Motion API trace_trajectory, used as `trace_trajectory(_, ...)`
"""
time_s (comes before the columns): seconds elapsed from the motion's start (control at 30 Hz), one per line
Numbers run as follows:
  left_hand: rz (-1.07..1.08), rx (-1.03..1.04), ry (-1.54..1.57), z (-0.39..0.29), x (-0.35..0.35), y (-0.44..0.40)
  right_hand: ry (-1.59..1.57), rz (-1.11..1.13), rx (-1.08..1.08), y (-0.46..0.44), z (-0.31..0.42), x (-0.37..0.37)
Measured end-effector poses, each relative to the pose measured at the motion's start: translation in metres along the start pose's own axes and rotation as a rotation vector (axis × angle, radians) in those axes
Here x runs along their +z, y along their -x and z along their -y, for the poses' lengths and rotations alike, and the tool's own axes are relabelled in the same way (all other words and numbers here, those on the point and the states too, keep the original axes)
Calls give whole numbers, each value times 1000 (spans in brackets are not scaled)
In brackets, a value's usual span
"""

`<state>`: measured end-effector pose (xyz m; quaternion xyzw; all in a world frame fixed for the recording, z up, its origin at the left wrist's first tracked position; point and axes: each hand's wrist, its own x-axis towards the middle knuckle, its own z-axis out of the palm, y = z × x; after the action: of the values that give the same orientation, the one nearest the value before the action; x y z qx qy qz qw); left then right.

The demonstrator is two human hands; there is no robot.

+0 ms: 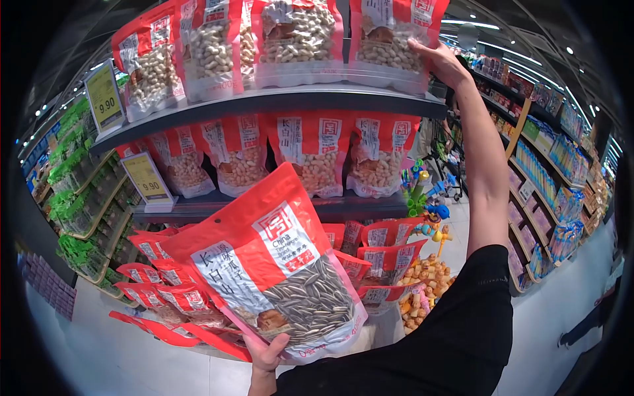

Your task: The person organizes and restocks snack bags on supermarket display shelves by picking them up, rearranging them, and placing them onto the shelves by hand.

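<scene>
Near the bottom, my left hand (267, 355) grips the lower left corner of a red and clear bag of sunflower seeds (310, 297), thumb on its front. The bag is tilted, its printed front facing me. Up at the right, my right hand (446, 63) is closed on the right edge of a bag of peanuts (389, 56), which stands at the end of the upper shelf (277, 99). Part of that hand is hidden behind the bag. More peanut bags (300, 33) stand in a row to its left.
A lower shelf (264, 208) holds more peanut bags (320, 155). Yellow price signs (104, 99) stand at the left ends. Red seed bags (158, 297) lie below. Colourful toys (432, 218) hang right of the rack, and stocked shelves (548, 171) line the aisle.
</scene>
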<state>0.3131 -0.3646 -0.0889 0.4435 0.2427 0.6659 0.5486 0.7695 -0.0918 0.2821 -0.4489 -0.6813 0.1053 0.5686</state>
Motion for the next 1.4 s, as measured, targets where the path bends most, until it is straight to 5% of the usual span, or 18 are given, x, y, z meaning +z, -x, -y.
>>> trace_trajectory(0.13,-31,-3,4,3,-2,1,-275,141,30,-14,-26,-4)
trace_trajectory(0.67,-32,-33,38,3,0,1,-657,-218,-318,29,6,-94)
trace_trajectory(0.73,-18,-65,44,5,-2,0,435,-297,-444,64,10,-109)
trace_trajectory(0.8,-25,-53,85,7,0,-1,-724,-453,-177,128,48,-78)
trace_trajectory(0.93,-14,-40,96,6,0,-6,-609,-215,-42,264,10,-73)
trace_trajectory(1.13,-33,-105,72,11,-16,-10,-167,-257,264,464,-30,4)
trace_trajectory(1.2,-21,-101,75,12,-15,-9,-596,-83,197,502,-20,28)
trace_trajectory(1.4,-36,-147,115,23,-22,-1,-458,-113,602,610,-41,40)
